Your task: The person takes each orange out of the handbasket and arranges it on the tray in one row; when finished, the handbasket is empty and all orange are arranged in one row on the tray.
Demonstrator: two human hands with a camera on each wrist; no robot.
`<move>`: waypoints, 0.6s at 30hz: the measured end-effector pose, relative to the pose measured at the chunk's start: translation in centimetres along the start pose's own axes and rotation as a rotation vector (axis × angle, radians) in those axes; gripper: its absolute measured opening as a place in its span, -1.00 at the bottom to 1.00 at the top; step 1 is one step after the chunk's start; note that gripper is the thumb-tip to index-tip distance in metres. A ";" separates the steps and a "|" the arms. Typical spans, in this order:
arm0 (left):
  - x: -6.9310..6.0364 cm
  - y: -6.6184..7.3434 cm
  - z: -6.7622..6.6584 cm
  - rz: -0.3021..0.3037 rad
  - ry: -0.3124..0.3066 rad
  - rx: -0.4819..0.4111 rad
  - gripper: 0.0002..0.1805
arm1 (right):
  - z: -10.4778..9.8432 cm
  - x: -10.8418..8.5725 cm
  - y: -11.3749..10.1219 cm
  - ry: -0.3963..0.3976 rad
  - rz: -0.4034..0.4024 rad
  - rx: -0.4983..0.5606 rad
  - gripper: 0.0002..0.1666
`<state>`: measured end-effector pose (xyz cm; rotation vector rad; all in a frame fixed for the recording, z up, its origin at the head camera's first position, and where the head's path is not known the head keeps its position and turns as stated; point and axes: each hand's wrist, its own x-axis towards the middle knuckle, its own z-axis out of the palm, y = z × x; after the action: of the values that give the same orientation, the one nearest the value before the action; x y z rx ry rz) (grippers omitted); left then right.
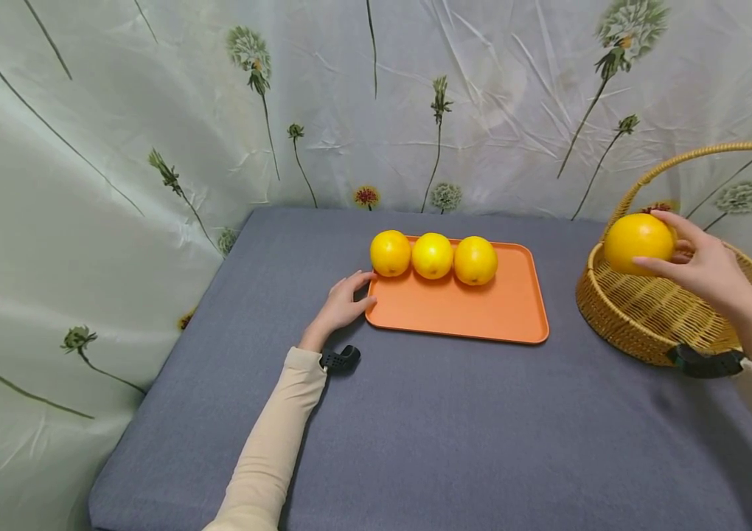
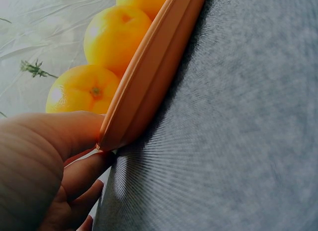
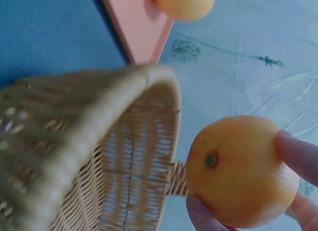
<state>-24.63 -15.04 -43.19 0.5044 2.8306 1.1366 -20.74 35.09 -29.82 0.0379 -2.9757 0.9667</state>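
Note:
My right hand (image 1: 714, 269) holds an orange (image 1: 639, 244) between thumb and fingers, up above the wicker basket (image 1: 591, 306). In the right wrist view this orange (image 3: 238, 171) shows its stem end, with the basket rim (image 3: 149, 77) beside it. On the orange-coloured tray (image 1: 455, 313), three more oranges (image 1: 432, 256) sit in a row along the far edge. My left hand (image 1: 343, 301) lies at the tray's left end, its thumb and index finger apart and touching the edge. Up close in the left wrist view, thumb and fingertips meet the tray rim (image 2: 144, 72).
A grey-blue cloth (image 1: 429, 428) covers the table under the tray and basket. The basket's tall arched handle (image 1: 701, 151) rises behind my right hand. A pale curtain with a dandelion print (image 1: 349, 110) hangs along the back and left sides.

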 end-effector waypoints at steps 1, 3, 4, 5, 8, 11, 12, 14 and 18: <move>0.0 0.0 0.0 0.000 0.000 -0.001 -0.46 | 0.1 -0.1 -0.2 0.009 -0.003 0.007 -0.06; 0.0 0.0 0.0 -0.003 0.000 -0.002 -0.46 | 0.3 -0.2 -0.4 0.028 -0.013 0.027 -0.08; 0.0 0.0 0.0 -0.004 0.000 -0.005 -0.46 | 0.4 -0.3 -0.5 0.033 -0.020 0.042 -0.09; 0.0 0.0 0.0 -0.004 0.001 -0.005 -0.46 | 0.5 -0.3 -0.5 0.038 -0.025 0.057 -0.10; 0.0 0.0 -0.1 -0.007 -0.004 -0.005 -0.46 | 0.9 -0.5 -0.9 0.048 -0.036 0.100 -0.12; 0.0 0.0 -0.1 -0.004 -0.004 -0.002 -0.46 | 1.5 -0.7 -1.5 0.051 -0.039 0.137 -0.13; 0.0 0.0 -0.1 -0.002 -0.004 -0.001 -0.46 | 1.8 -0.7 -1.8 0.054 -0.040 0.149 -0.13; -0.1 0.0 0.0 0.003 -0.002 -0.001 -0.46 | 2.3 -0.7 -2.2 0.060 -0.047 0.165 -0.13; -0.1 0.0 0.0 0.007 -0.002 0.000 -0.46 | 3.2 -0.5 -3.1 0.057 -0.060 0.192 -0.13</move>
<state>-24.59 -15.09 -43.17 0.5162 2.8291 1.1374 -20.12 30.68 -30.63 0.0994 -2.8033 1.2200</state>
